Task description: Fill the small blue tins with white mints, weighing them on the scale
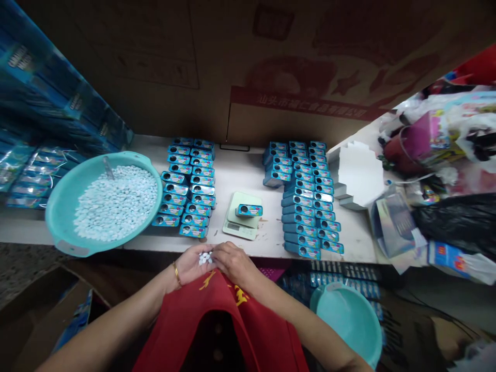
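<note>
My left hand is cupped palm up near the table's front edge, with several small white candies lying in it. My right hand touches it from the right, fingers bent and pinching at the candies. A gold bangle sits on my left wrist. Just beyond the hands stands a small pale green scale with one blue tin on its platform. A teal basin heaped with white candies sits at the left.
Rows of blue tins lie left of the scale, more blue tins right of it. White boxes, bags and clutter fill the right. An empty teal basin sits below the table. Cardboard stands behind.
</note>
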### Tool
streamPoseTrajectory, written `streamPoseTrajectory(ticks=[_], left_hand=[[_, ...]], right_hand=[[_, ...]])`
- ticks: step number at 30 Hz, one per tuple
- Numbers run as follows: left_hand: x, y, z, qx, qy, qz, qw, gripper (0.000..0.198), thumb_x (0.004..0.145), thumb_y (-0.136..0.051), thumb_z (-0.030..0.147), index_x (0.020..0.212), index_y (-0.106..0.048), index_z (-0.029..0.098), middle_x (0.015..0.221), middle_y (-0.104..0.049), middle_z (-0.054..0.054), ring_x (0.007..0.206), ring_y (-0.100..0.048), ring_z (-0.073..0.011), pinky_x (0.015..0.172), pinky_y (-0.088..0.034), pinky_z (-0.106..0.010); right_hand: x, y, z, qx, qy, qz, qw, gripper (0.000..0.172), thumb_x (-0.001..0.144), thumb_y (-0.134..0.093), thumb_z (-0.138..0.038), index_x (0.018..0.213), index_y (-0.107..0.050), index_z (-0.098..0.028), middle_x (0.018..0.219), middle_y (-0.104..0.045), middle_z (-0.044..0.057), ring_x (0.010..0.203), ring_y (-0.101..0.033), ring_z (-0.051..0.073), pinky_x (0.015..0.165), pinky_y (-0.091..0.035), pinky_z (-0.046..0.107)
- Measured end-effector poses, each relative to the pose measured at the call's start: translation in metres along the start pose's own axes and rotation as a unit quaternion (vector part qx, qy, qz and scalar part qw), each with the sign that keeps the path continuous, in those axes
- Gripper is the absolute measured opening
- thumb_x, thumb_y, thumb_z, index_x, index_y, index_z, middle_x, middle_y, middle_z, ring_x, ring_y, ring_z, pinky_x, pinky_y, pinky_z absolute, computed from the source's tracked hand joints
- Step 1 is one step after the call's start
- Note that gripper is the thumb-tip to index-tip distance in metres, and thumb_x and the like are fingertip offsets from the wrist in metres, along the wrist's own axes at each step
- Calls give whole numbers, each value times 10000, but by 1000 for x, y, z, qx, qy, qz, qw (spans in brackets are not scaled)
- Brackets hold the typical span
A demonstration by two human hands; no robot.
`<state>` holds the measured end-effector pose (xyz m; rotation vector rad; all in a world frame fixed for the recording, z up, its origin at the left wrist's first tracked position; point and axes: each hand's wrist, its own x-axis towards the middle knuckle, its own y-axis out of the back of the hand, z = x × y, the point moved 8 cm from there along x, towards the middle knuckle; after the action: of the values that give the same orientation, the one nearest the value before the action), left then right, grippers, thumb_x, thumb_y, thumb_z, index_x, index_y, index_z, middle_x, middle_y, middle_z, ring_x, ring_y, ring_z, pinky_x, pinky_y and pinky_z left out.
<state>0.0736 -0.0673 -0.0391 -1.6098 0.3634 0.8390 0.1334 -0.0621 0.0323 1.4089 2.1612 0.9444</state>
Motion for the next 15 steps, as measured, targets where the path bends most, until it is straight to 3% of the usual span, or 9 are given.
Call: streamPoseTrajectory(ticks=[11, 15], left_hand=[[7, 1, -5, -5, 35, 17, 999, 135, 751, -449, 94, 707, -567, 46, 618, -587, -59, 562, -558, -95, 624, -468, -221], [7, 4, -2, 3, 21, 42, 999, 122, 747, -452, 89, 712, -564, 54, 638, -605, -69, 591, -581, -108, 646, -482, -230]], right_hand=[[2, -1, 0, 33, 4, 7, 999, 198, 827, -415, -197, 962, -559, -201, 910, -578, 47, 833, -489, 137, 737, -413, 253], [2, 9, 5, 103, -17, 47, 993, 194, 806, -445, -171, 953, -566, -207, 904, -584, 37, 852, -516, 125, 763, -422, 254]])
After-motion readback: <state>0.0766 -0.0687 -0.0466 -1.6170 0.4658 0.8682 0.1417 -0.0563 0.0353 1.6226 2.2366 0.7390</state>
